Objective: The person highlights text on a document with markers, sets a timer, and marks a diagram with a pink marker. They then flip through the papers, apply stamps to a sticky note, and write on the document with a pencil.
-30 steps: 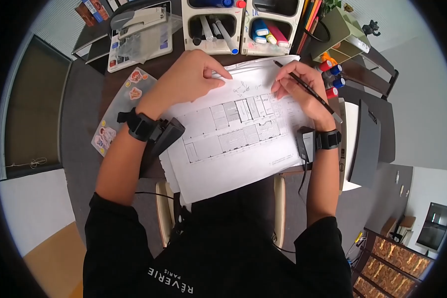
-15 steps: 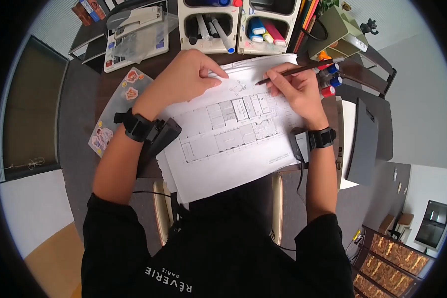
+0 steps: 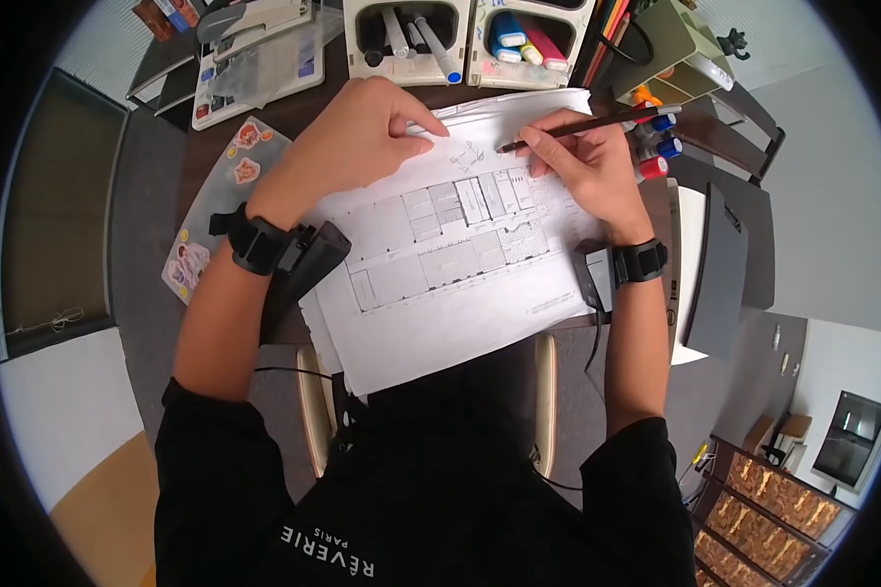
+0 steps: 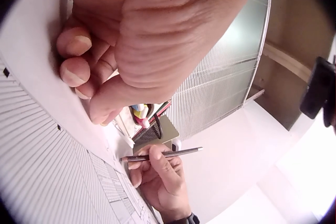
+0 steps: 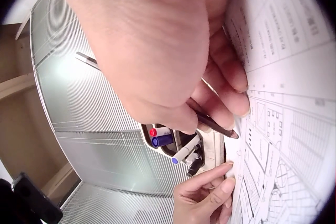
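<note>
A printed floor plan (image 3: 431,342) lies on top of a stack of paper on the desk. My left hand (image 3: 357,142) rests on its upper left part, fingers loosely bent and fingertips against the sheet. In my right hand (image 3: 602,176) is a dark pencil (image 3: 607,120) with a silver end, pinched between thumb and fingers. The pencil's tip points left, close over the paper beside a small hand-drawn sketch (image 3: 468,155) above the plan. The right wrist view shows the pencil (image 5: 210,123) near the sheet, with the left hand (image 5: 202,195) beyond it.
Behind the paper stands a pen organizer (image 3: 411,68) with markers and highlighters. A stapler (image 3: 255,29) lies at the back left, and a stickered clear folder (image 3: 227,201) sits left of the paper. Red and blue capped markers (image 3: 656,147) are just beyond the right hand.
My right hand has swung the pencil round, from tip pointing away to tip pointing left near the sketch. My left hand has stayed in place on the paper. The head view has shifted slightly.
</note>
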Tool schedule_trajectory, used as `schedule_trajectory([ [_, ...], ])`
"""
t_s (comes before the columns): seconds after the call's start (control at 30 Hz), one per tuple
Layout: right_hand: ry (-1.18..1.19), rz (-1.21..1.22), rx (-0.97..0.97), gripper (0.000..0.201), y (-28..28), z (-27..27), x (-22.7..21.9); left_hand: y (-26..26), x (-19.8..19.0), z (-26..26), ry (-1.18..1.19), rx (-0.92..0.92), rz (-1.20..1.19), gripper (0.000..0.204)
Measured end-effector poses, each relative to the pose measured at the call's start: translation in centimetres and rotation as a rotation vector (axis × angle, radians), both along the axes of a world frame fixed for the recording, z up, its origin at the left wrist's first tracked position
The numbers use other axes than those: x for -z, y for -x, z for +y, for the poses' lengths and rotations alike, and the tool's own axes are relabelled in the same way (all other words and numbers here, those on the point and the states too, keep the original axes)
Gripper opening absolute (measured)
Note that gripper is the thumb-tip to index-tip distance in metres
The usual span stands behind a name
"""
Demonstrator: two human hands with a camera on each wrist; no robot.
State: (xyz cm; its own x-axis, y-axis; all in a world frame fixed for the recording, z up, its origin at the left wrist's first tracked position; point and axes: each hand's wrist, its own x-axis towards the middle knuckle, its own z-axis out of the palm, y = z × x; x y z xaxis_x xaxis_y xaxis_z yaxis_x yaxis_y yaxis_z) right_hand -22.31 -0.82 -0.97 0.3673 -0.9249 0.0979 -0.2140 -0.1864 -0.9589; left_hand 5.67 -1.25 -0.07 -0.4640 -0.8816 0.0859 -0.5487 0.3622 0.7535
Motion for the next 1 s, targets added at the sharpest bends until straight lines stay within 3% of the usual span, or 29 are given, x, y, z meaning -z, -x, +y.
schedule_trajectory([
  [1.0,-0.006,-0.041,0.037,0.017,0.03,-0.18,-0.58,-0.06,-0.18,-0.24,-0.082,0.004,0.03,0.022],
])
